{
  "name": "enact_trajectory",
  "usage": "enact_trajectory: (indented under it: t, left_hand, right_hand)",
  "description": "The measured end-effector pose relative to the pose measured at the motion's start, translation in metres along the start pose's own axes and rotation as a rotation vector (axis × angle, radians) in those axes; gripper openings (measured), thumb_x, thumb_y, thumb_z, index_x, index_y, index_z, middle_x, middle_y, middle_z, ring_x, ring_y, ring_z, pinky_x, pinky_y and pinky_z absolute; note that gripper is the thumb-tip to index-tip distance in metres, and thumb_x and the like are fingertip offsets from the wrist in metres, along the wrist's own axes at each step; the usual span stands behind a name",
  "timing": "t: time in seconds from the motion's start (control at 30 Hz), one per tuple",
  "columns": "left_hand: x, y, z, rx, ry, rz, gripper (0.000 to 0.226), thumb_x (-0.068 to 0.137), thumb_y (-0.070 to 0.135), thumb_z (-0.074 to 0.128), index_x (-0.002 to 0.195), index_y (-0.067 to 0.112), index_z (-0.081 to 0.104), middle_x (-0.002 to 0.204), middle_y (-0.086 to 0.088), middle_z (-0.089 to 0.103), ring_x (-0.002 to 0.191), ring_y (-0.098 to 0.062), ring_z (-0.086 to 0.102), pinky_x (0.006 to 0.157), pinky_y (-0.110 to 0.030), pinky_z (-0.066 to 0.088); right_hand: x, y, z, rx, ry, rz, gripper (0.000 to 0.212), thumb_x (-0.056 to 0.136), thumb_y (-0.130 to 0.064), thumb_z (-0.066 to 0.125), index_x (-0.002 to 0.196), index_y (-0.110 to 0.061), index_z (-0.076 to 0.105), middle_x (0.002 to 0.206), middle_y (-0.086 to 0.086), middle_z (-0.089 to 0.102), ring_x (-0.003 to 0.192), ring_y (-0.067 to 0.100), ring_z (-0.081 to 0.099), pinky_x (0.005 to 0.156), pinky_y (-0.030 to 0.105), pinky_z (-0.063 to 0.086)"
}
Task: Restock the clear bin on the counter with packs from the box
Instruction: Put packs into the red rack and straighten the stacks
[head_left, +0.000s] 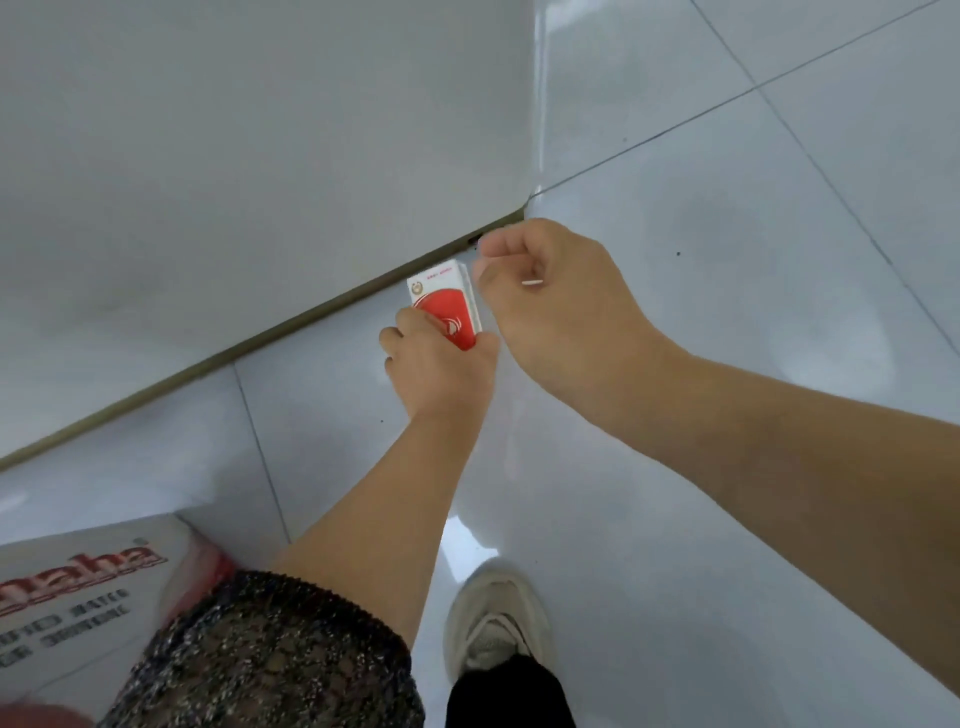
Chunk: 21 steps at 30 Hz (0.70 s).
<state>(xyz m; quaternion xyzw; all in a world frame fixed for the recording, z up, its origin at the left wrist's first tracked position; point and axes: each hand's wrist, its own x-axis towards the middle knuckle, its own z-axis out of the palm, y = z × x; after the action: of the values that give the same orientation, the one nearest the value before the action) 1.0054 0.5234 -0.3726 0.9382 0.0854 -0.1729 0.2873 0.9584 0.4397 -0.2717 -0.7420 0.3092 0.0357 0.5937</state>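
Gripping is done by the left hand (441, 369): a red-and-white pack (445, 301) is held upright, low by the foot of a white panel (260, 156). The right hand (556, 306) is curled just beside the pack's top; whether anything is pinched cannot be told. A white box (78, 587) with red lettering is set on the glossy tiled floor (727, 312) at lower left, contents hidden.

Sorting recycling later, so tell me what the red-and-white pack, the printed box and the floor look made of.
Pack: probably printed card, perhaps film-wrapped; crisp edges, flat faces, slight sheen.
Box: likely cardboard, matte white with red and grey print; blurred, so unsure.
Floor: glazed ceramic or similar tile, glossy; grout lines and mirror-like reflections.
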Motion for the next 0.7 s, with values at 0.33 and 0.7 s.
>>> enact_trajectory:
  t: [0.33,0.7]
  left_hand:
    - [-0.143,0.055,-0.164,-0.240,0.146,0.137,0.032,0.069,0.019,0.071,0.091,0.014,0.047,0.101,0.001,0.045,0.081,-0.021,0.053,0.070,-0.031,0.044]
    - [-0.283,0.158,-0.416,-0.387,0.396,0.302,0.035,0.065,0.026,0.075,0.082,0.027,0.044,0.090,0.010,0.046,0.076,-0.015,0.054,0.066,-0.028,0.044]
  right_hand:
    - [-0.116,-0.133,-0.046,-0.093,0.013,-0.196,0.030,0.095,-0.028,0.049,0.125,-0.027,0.054,0.128,-0.007,0.053,0.112,0.010,0.055,0.097,0.031,0.046]
    - [-0.277,-0.369,-0.094,-0.139,0.010,-0.567,0.026,0.095,-0.026,0.052,0.120,-0.033,0.055,0.121,-0.018,0.051,0.102,-0.008,0.041,0.082,0.003,0.036]
